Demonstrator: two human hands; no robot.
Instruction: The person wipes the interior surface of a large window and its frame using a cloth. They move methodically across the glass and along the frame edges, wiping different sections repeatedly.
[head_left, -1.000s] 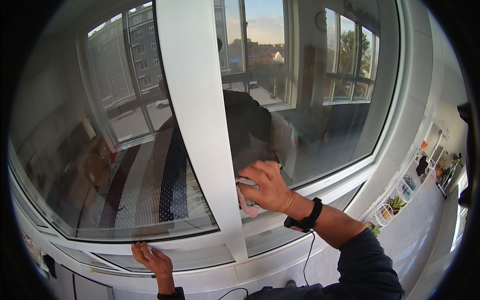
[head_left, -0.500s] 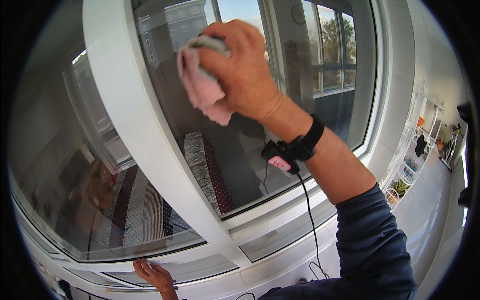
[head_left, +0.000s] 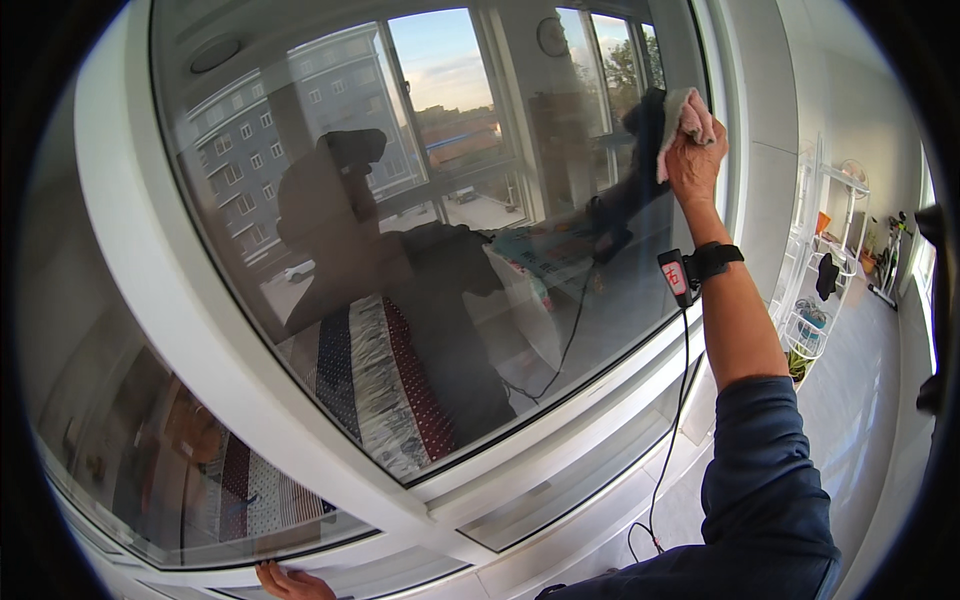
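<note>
My right hand [head_left: 695, 170] grips a folded pink cloth [head_left: 680, 115] against the upper right of the large glass pane [head_left: 420, 330], beside the white frame. The pane shows a dark reflection of me and of windows opposite. A black strap on my right wrist carries a small device [head_left: 676, 280], from which a cable hangs. My left hand [head_left: 293, 585], partly cut off at the lower edge, has its curled fingers on the lower rail of the window frame [head_left: 130, 230].
A white tiered rack [head_left: 840, 260] with plants and pots stands at the right on pale flooring [head_left: 865, 370]. Striped bedding [head_left: 370, 370] appears in the glass. A white mullion divides the large pane from a left pane, and low narrow panes run underneath.
My right hand has carried the cloth from low beside the mullion up and across to the pane's upper right. The view has shifted rightward; my left hand stays at the lower rail.
</note>
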